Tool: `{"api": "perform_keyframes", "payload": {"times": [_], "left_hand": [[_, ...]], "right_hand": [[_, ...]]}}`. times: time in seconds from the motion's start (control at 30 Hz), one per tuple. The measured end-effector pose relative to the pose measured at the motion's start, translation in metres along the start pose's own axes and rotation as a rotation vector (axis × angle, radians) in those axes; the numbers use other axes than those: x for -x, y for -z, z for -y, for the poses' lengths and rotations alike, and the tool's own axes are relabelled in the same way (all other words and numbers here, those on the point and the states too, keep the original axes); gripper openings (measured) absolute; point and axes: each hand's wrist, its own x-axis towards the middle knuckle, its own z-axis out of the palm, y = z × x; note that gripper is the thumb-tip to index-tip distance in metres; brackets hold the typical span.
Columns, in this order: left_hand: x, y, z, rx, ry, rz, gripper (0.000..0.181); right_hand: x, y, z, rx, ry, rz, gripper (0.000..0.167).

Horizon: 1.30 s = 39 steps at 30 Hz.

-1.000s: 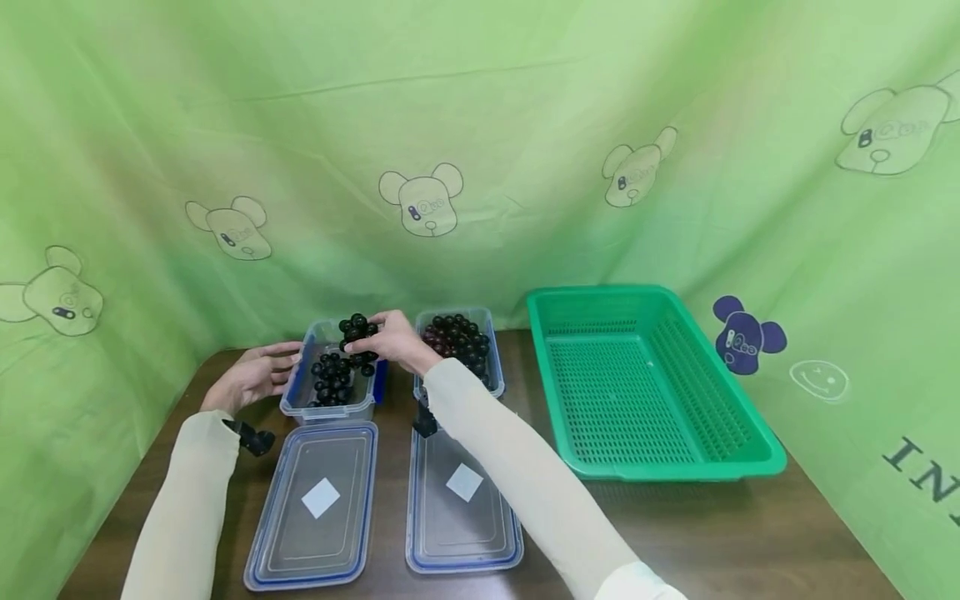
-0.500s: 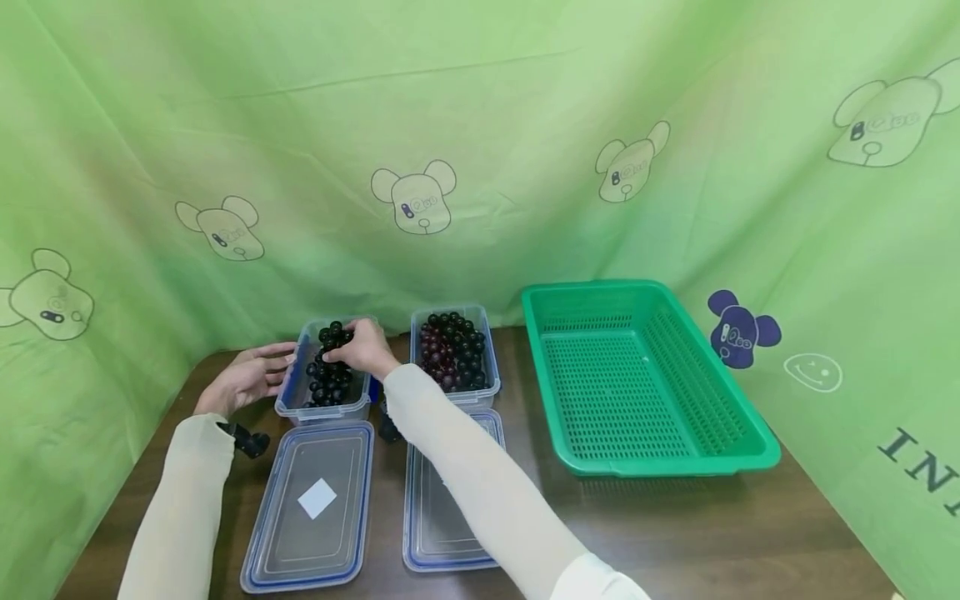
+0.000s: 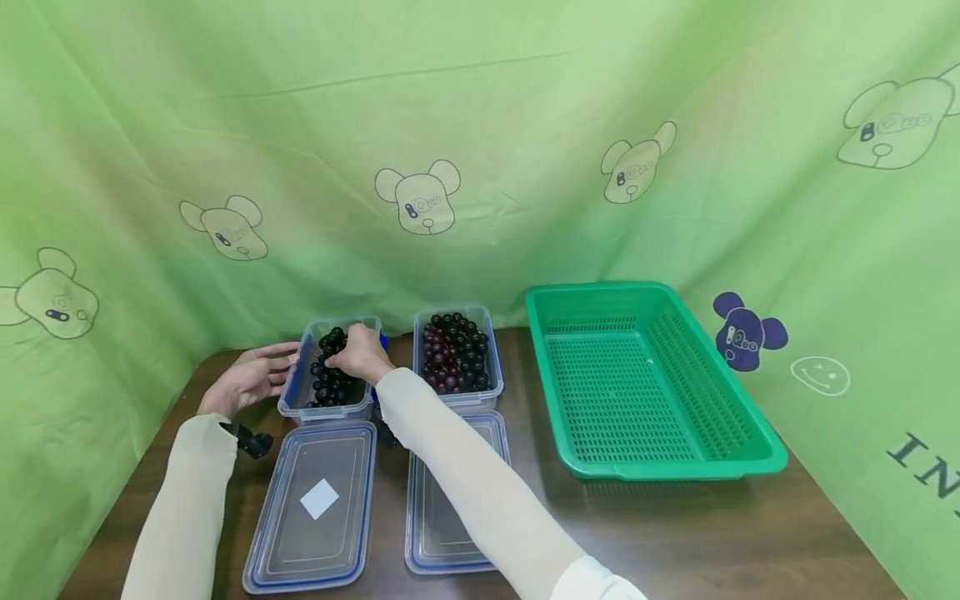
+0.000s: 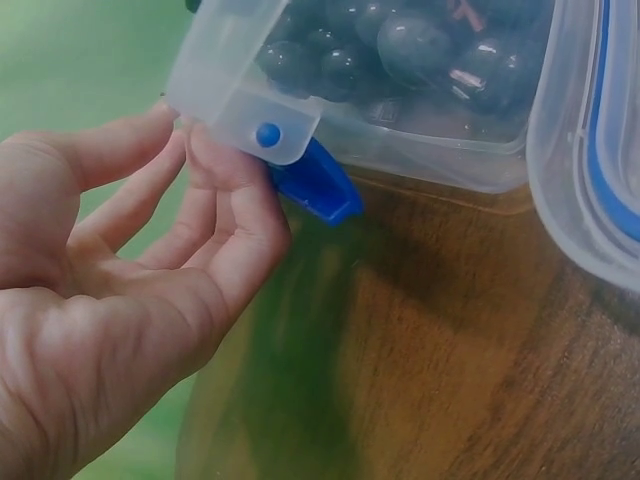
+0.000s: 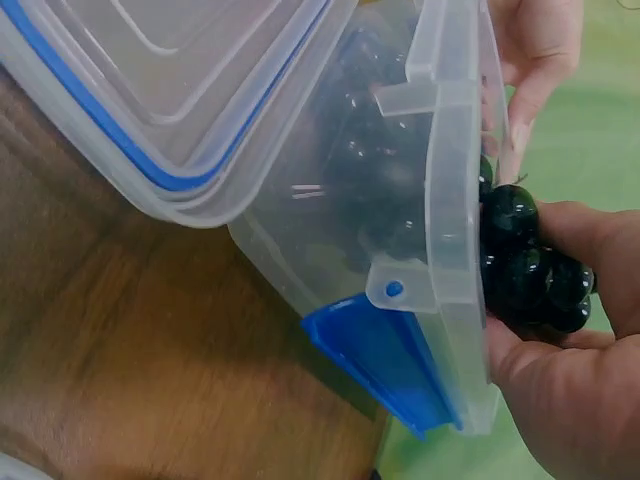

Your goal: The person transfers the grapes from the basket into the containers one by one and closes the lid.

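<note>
In the head view, the curtain [image 3: 517,92] is showing pale green with thin-outlined animal heads, a solid purple head [image 3: 741,335] contrasting at 3 o'clock. At 8 o'clock, black grapes [image 3: 330,387] are glinting inside a clear box [image 3: 326,413] with blue latches [image 5: 380,360]; at 7 o'clock, other grapes [image 3: 453,358] are mixing reddish purple with black. At 4 o'clock, the basket [image 3: 622,400] is displaying vivid green perforated patterning. Blue lines are edging the clear lids [image 3: 330,550], a white label [image 3: 319,498] is marking one, cream is covering both sleeves [image 3: 457,475], and brown grain is streaking the table [image 3: 637,542].

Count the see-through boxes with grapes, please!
2. The left box has the left hand at its side and the right hand over it; the right box stands to its right.
</note>
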Motion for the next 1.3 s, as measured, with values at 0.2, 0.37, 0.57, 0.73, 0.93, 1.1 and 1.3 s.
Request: {"api": "perform_keyframes", "payload": {"times": [0.2,0.37,0.57,0.73,0.93,1.1,1.3], "left_hand": [[-0.001,0.000,0.000,0.021,-0.001,0.009,0.029],[-0.002,-0.001,0.000,0.020,0.001,0.009,0.030],[-0.001,-0.004,-0.001,0.018,0.000,0.004,0.030],[-0.002,-0.003,0.000,0.020,0.009,-0.002,0.033],[-0.001,-0.001,0.001,0.019,0.006,-0.010,0.036],[-0.001,-0.003,0.001,-0.004,0.005,-0.014,0.044],[0.000,-0.003,0.001,-0.036,0.009,-0.022,0.057]], "right_hand": [[-0.001,0.004,-0.001,0.036,0.020,0.062,0.039],[-0.005,0.007,-0.003,0.067,0.034,0.122,0.049],[-0.006,0.021,-0.006,0.095,0.108,0.146,0.052],[-0.004,0.040,-0.006,0.096,0.166,0.055,0.052],[0.007,0.060,-0.006,-0.006,0.160,-0.043,0.026],[0.023,0.077,-0.008,-0.128,0.161,-0.069,0.033],[0.042,0.099,-0.009,-0.237,0.212,-0.102,0.026]]}}
